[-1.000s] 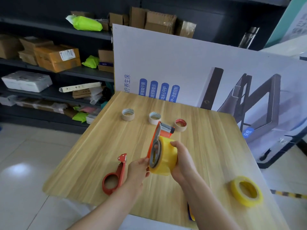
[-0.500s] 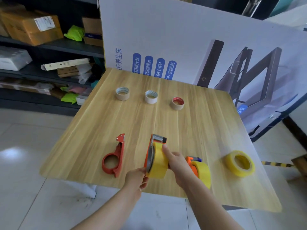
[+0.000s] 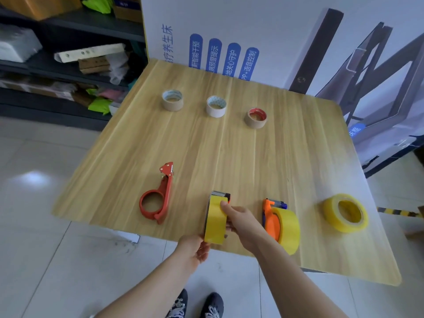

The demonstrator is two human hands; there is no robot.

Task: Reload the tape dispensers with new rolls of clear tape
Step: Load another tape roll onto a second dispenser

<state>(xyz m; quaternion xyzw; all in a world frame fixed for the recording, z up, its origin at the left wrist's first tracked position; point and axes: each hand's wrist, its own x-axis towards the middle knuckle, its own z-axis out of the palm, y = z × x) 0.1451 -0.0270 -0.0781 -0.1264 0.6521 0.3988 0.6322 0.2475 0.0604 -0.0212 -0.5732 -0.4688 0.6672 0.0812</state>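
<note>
At the near edge of the wooden table [image 3: 229, 157] stands a tape dispenser loaded with a yellow roll [image 3: 214, 220], upright on its edge. My right hand [image 3: 241, 222] grips the roll from the right, thumb on its top. My left hand [image 3: 195, 249] holds the dispenser's lower left side at the table edge. A second loaded orange dispenser [image 3: 281, 223] stands just right of my right hand. An empty red dispenser [image 3: 157, 198] lies flat to the left. A loose yellow roll [image 3: 345, 212] lies at the right.
Three small used tape cores stand in a row farther back: a beige core [image 3: 172, 100], a white core [image 3: 216, 106] and a red-rimmed core [image 3: 257, 117]. A large printed board [image 3: 263, 37] leans behind the table. Shelves with boxes [image 3: 57, 53] fill the left.
Both hands have brought the loaded dispenser down from mid-air to the table's near edge. The view has tilted down, bringing the second loaded dispenser into sight.
</note>
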